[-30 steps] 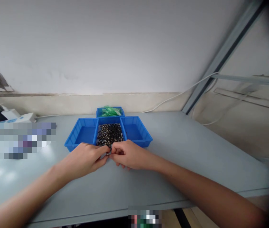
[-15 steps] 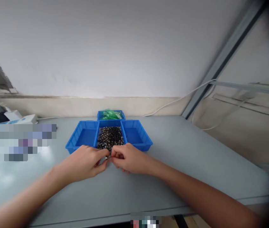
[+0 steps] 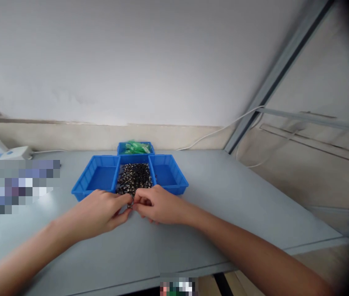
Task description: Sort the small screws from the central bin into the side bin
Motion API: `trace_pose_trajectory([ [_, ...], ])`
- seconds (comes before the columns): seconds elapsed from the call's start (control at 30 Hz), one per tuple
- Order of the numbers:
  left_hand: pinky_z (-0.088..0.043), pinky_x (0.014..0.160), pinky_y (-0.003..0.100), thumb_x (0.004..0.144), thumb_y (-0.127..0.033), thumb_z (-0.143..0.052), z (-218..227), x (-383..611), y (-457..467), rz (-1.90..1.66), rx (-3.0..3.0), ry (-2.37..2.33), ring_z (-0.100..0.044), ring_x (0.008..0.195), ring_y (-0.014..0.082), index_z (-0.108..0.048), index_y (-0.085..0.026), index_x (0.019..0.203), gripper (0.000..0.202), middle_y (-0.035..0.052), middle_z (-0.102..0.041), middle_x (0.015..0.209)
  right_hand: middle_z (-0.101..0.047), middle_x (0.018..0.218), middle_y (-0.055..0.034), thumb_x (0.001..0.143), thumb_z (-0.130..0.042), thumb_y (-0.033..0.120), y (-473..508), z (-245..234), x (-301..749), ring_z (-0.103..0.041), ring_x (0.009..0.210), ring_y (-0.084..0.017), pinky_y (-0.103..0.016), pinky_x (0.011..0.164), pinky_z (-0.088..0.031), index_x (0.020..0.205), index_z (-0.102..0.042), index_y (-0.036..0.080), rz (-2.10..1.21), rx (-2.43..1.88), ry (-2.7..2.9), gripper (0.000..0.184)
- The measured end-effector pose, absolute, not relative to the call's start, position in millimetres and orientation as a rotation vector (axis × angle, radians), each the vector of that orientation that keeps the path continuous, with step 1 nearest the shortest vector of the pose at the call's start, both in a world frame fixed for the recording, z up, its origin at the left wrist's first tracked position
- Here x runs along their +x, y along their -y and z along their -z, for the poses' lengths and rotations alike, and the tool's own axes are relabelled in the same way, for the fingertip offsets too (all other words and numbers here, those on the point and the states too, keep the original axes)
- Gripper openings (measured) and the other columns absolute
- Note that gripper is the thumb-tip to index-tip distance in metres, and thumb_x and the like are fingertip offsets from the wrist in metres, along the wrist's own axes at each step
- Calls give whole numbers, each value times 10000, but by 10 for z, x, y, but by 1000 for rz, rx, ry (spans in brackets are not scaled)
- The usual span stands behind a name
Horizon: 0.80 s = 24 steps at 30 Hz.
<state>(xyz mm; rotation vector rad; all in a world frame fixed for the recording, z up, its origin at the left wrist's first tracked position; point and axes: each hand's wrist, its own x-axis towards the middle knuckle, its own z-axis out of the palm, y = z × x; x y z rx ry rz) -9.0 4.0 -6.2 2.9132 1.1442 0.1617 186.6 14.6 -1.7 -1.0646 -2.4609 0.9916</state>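
Note:
My left hand [image 3: 104, 210] and my right hand [image 3: 159, 206] meet at the front of the middle blue bin [image 3: 135, 158]. The fingers of both are closed in a pinch, tip to tip. Between them shows a small shiny metal part [image 3: 129, 206], too small to make out its exact kind. Just beyond my fingertips, a heap of small dark and silvery metal parts [image 3: 135, 176] fills the middle bin. My hands cover its front edge.
A left blue bin [image 3: 102, 179] and a right blue bin [image 3: 166, 176] flank the middle one. Behind stands a smaller bin with green plastic bags [image 3: 136, 147]. A white power strip [image 3: 17, 153] lies at the far left, a metal post [image 3: 254, 102] rises at right. Part of the grey table [image 3: 125, 255] is blurred out.
The whole scene has slid left in view as the head turned slightly right. Both hands keep nearly the same pinch around the small metal part.

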Motion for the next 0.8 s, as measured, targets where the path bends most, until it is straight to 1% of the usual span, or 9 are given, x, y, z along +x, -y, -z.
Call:
trace_pose_trajectory([
  [0.13, -287, 466, 240, 871, -291, -366, 80, -92, -48, -113, 2934, -1166, -570, 530, 151, -484, -207, 817, 155, -27, -584, 592, -526, 573, 39, 781, -464, 223, -161, 44, 1858, -468, 522, -80, -184, 474, -303, 745, -527, 168, -899, -1040, 2496, 90],
  [0.27, -276, 447, 236, 864, -296, -388, 48, -88, -39, -97, 2934, -1188, -569, 521, 151, -474, -205, 818, 134, -32, -565, 564, -530, 563, 37, 796, -455, 230, -180, 103, 1862, -460, 508, -83, -189, 463, -293, 774, -540, 165, -888, -1047, 2524, 110],
  [0.5, -279, 437, 234, 863, -276, -398, 6, -74, -33, -63, 2896, -1214, -569, 525, 154, -458, -194, 809, 116, -22, -580, 605, -532, 568, 38, 797, -462, 229, -202, 141, 1865, -467, 512, -85, -195, 480, -308, 773, -537, 172, -883, -1010, 2525, 97],
  [0.63, -282, 444, 234, 864, -294, -400, -4, -69, -29, -60, 2870, -1235, -565, 531, 154, -468, -198, 815, 128, -24, -580, 616, -536, 580, 36, 802, -453, 232, -219, 161, 1872, -468, 513, -83, -197, 488, -320, 776, -537, 174, -884, -1004, 2517, 105],
  [0.8, -270, 442, 228, 855, -301, -397, -72, -69, -11, -92, 2833, -1227, -546, 513, 137, -494, -202, 803, 148, -30, -564, 585, -532, 575, 36, 804, -448, 223, -218, 156, 1876, -470, 514, -85, -196, 477, -312, 786, -532, 175, -890, -1021, 2499, 99],
])
